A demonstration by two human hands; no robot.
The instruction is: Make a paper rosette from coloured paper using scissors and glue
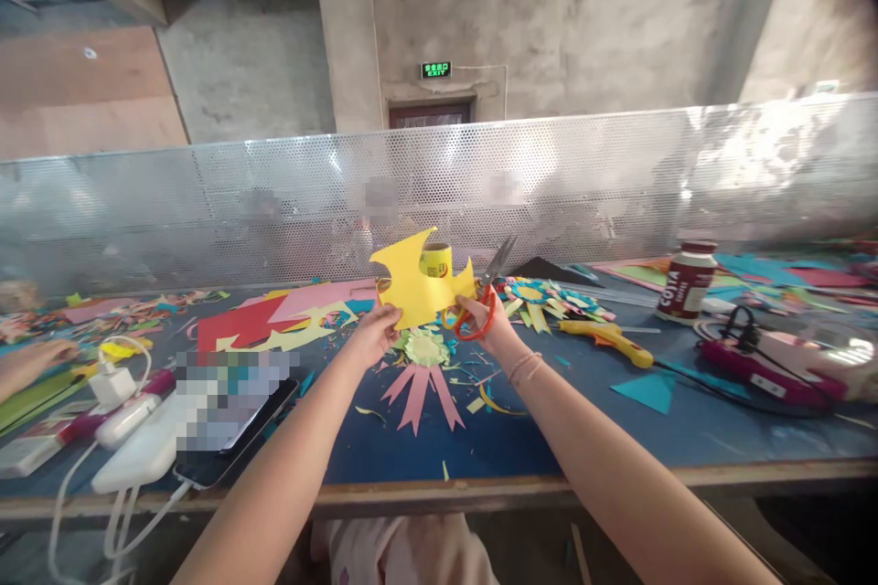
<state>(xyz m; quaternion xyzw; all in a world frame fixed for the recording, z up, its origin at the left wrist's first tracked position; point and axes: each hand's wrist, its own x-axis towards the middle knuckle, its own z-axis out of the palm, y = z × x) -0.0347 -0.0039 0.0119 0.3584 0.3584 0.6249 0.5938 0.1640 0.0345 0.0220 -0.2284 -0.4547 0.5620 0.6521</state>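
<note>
A sheet of yellow paper (410, 279) with curved pieces cut out of it is held up above the table. My left hand (379, 334) pinches its lower left edge. My right hand (488, 322) grips its right side with the fingertips and also has the scissors (486, 306) with red-orange handles, blades pointing up and to the right. Below the hands lies a paper rosette (426, 349) with a pale green pleated centre and pink tails (417, 398). Behind the sheet, a yellow roll of tape (436, 259) shows through the cut-out.
A yellow glue gun (610, 338) and a brown bottle (687, 283) stand to the right, near a purple power strip (772, 375). A phone (237, 430) and white power bank (147, 439) lie left. Another person's hand (41, 361) is at far left. A perforated metal screen (274, 210) runs behind.
</note>
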